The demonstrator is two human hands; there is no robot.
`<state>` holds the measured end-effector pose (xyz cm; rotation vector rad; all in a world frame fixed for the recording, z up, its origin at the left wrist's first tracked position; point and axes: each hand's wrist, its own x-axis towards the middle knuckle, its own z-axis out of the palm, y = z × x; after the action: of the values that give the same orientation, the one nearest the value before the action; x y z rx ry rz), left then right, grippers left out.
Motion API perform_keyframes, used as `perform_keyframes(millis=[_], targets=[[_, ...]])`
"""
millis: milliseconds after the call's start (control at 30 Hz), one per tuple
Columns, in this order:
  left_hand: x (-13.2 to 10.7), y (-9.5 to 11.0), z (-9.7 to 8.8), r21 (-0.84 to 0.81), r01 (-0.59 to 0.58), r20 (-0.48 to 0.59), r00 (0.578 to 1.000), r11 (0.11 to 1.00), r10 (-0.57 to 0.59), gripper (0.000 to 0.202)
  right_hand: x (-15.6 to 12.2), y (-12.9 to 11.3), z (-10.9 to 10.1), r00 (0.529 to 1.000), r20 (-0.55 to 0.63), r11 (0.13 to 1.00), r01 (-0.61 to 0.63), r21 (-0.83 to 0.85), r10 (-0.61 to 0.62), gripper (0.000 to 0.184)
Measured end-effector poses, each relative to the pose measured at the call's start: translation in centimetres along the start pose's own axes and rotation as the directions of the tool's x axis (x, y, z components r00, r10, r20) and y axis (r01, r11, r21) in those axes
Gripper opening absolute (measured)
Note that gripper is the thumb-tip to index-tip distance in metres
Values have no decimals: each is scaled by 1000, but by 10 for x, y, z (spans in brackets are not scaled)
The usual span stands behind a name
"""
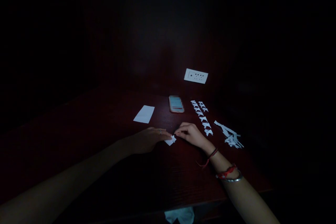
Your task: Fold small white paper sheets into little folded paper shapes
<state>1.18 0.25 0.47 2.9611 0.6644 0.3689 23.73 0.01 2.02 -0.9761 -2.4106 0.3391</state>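
A small folded piece of white paper [170,141] lies on the dark red table in front of me. My left hand [149,140], with a ring on one finger, reaches in from the left; its outstretched fingers rest on the paper and cover part of it. Just beyond the paper's right corner is my right hand [190,134], thumb and fingertips pinched together. Whether a bit of paper is between those fingertips is too small to make out. To the right, several small folded white paper pieces [202,119] lie in two rows.
A plain white paper sheet [144,114] lies at the left, and a phone [176,104] with a lit screen behind my hands. Loose paper strips [232,138] are piled at the right. A white socket panel [196,76] is on the back wall. The surroundings are very dark.
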Motion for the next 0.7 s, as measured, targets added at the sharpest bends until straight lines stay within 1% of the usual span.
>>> perform_keyframes(millis=[67, 133, 233, 367, 467, 567, 633, 700], targets=[[-1, -1, -1, -8, -10, 0, 1000, 1000, 10, 73, -2, -3, -4, 992, 73, 994, 104, -38, -101, 20], [-1, -1, -3, -16, -13, 0, 1000, 1000, 13, 71, -4, -5, -5, 981, 136, 985, 153, -85, -140, 23], [1, 1, -6, -36, -15, -1, 1000, 999, 15, 66, -4, -8, -6, 969, 200, 970, 182, -160, -148, 27], [2, 1, -10, -46, -22, 1, 1000, 999, 22, 64, -3, -12, -7, 964, 232, 941, 192, -278, -128, 29], [1, -1, -10, -39, -23, 7, 1000, 999, 23, 69, -4, -14, -9, 971, 217, 934, 169, -314, -103, 26], [-1, -2, -8, -35, -24, -33, 999, 999, 23, 67, -5, -14, -11, 987, 127, 950, 132, -285, -99, 26], [-1, 0, -7, -18, -5, -62, 998, 1000, 4, 62, -5, -14, -13, 992, 57, 961, 119, -248, -108, 27], [-1, 3, -7, -1, 29, -70, 997, 1000, -29, 58, -4, -15, -14, 993, 20, 969, 121, -215, -119, 26]])
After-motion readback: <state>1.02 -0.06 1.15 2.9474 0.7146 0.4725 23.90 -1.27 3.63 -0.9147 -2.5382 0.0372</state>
